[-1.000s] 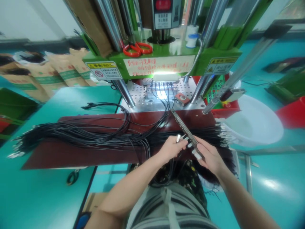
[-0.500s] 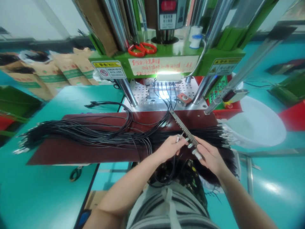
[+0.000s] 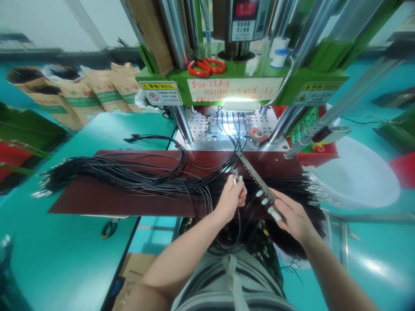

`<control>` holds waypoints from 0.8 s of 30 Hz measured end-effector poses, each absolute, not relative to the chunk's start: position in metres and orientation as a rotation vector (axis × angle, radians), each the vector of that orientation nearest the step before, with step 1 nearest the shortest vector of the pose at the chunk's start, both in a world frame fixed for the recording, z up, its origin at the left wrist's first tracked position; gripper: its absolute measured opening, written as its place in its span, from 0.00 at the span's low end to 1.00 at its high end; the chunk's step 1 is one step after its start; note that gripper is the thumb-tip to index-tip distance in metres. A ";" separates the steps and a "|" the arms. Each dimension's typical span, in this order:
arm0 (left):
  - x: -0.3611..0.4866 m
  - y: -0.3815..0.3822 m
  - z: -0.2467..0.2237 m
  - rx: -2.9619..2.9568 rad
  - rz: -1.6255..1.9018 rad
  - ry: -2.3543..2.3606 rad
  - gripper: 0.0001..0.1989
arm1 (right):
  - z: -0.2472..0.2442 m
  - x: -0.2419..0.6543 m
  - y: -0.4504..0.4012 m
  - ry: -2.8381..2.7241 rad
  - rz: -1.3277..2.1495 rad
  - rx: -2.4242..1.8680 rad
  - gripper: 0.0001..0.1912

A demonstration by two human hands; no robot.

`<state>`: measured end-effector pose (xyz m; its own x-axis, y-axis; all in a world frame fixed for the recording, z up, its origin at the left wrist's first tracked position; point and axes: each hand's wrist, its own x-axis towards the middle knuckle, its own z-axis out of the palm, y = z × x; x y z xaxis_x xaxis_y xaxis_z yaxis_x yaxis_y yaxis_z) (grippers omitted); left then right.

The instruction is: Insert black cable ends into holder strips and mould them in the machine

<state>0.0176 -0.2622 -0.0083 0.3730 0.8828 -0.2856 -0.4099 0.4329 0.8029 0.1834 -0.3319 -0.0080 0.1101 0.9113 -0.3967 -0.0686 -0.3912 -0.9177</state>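
My right hand (image 3: 293, 218) grips the lower end of a long metal bar (image 3: 254, 175) with slots, marked with an "A" at its far end. Several white-and-silver connectors (image 3: 265, 201) stick out along the bar's left side near my fingers. My left hand (image 3: 231, 198) is closed around a black cable, whose silver connector (image 3: 238, 177) points up past the thumb. It sits just left of the bar, apart from it. Below that hand the cable (image 3: 239, 222) hangs toward my lap. A bundle of black cables (image 3: 129, 172) lies across the brown board (image 3: 113, 205).
Ahead stands a green press (image 3: 233, 75) with red-handled scissors (image 3: 206, 68) on it. Cables run into a lit mould (image 3: 228, 127) on its perforated plate. At right are a red tray (image 3: 319, 157) and a white basin (image 3: 359, 172); paper sacks (image 3: 90, 93) stand at left.
My left hand has moved away from the bar, up and slightly left, with the connector now upright in its fingers. My right hand still holds the bar. The whole view has shifted slightly.
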 end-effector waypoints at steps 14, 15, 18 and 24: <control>0.013 -0.258 -0.015 0.837 0.740 0.924 0.17 | -0.012 0.189 -0.330 -1.008 1.438 -1.546 0.31; 0.013 -0.257 -0.014 0.838 0.735 0.929 0.17 | -0.012 0.190 -0.330 -1.011 1.436 -1.548 0.30; 0.012 -0.257 -0.013 0.839 0.733 0.940 0.17 | -0.013 0.190 -0.329 -1.017 1.427 -1.562 0.30; 0.014 -0.258 -0.013 0.847 0.734 0.947 0.17 | -0.008 0.186 -0.330 -1.181 1.314 -1.578 0.27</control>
<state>0.0138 -0.2581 -0.0132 0.4026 0.8314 -0.3831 -0.1633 0.4770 0.8636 0.1864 -0.3296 -0.0076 0.0455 0.9571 -0.2861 0.1827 -0.2895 -0.9396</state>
